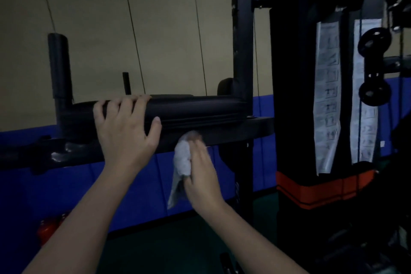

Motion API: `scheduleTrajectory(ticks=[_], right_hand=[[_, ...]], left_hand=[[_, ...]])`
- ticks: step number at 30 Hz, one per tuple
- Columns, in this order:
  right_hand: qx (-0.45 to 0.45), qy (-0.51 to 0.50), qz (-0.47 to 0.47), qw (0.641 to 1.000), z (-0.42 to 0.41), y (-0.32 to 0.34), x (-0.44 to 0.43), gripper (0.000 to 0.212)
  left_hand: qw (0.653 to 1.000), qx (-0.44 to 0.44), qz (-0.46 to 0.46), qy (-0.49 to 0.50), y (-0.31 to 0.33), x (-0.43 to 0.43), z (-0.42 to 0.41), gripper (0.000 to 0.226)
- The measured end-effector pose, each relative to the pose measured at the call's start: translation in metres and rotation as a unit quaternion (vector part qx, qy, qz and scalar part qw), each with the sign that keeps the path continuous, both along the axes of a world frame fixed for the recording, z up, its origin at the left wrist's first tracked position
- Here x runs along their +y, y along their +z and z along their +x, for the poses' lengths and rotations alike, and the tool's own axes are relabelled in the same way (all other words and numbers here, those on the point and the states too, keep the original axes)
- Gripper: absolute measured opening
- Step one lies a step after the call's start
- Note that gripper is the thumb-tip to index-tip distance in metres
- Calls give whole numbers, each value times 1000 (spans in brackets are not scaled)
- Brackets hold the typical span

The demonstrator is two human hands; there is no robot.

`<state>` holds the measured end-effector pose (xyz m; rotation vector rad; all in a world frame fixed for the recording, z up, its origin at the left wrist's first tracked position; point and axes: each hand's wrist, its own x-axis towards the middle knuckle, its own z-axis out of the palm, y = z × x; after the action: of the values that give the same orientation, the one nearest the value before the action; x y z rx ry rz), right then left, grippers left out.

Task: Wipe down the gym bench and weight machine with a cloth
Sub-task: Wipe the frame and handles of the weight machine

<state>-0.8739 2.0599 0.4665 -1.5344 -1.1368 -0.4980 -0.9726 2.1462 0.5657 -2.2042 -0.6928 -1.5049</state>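
Dim room, low light. Nearest the camera: two bare forearms reach up and forward over a dark green floor (178,240). A red-orange object (47,229) sits low at left; what it is, cannot tell.

Right hand (202,176) holds a bunched white cloth (183,160). The thumb tucks under the wad and the fingers lie over it, so the grip is closed on the fabric. A loose tail hangs below the hand. The top of the cloth is pressed to the underside edge of the black steel frame bar (233,131). The fingertips there are blurred.

Left hand (124,131) grips the black arm pad (195,107). The fingers curl over its top and the thumb is spread along its front face. The pad lies flat on the frame bar, just above the cloth.

Left of the pad, an upright black handle (59,66) rises from the frame. At the pad's right end stands a black upright post (243,29).

Further right is the weight machine: a tall black column (293,73) with an orange band (311,191) low down. Two white instruction sheets (327,95) hang on it, printed with small diagrams; the text is too blurred to read. Black pulleys (374,40) are beside them. No brand is legible.

Behind it all, blue wall padding (133,176) runs along the bottom of a beige wall (155,18), with thin dark cables (131,18) running down in front.
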Motion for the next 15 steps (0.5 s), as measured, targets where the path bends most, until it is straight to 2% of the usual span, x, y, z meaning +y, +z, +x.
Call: scheduleTrajectory(ticks=[1,2,4,5,6,8,10,12,14,15], right_hand=[[-50,19,-4,999,-5,1,-6,37],[-58,27,2,998,-6,3,-9,32],[-22,33,30,999,-8,15,-17,30],[22,62,48,997,-12,24,-21,23],[89,137,71,984,-15,32,-23,13],[200,301,77,929,-18,43,-28,18],[229,396,44,888,-18,46,-31,20],[215,438,9,873,-18,48,-32,25],[159,428,-14,890,-18,56,-34,28],[115,396,-3,911,-19,63,-35,26]], left_hand=[[1000,6,-7,-22,-2,-4,-1,54],[998,9,-15,-53,-5,-9,-3,56],[990,17,-30,-140,-20,-26,-9,56],[980,24,-45,-194,-30,-37,-11,54],[966,32,-72,-248,-40,-47,-12,53],[934,21,-141,-327,-54,-60,-13,50],[934,-10,-144,-328,-61,-57,-16,45],[942,-31,-129,-309,-60,-48,-27,43],[955,-70,-101,-271,-58,-37,-41,40],[958,-109,-108,-241,-57,-32,-50,37]])
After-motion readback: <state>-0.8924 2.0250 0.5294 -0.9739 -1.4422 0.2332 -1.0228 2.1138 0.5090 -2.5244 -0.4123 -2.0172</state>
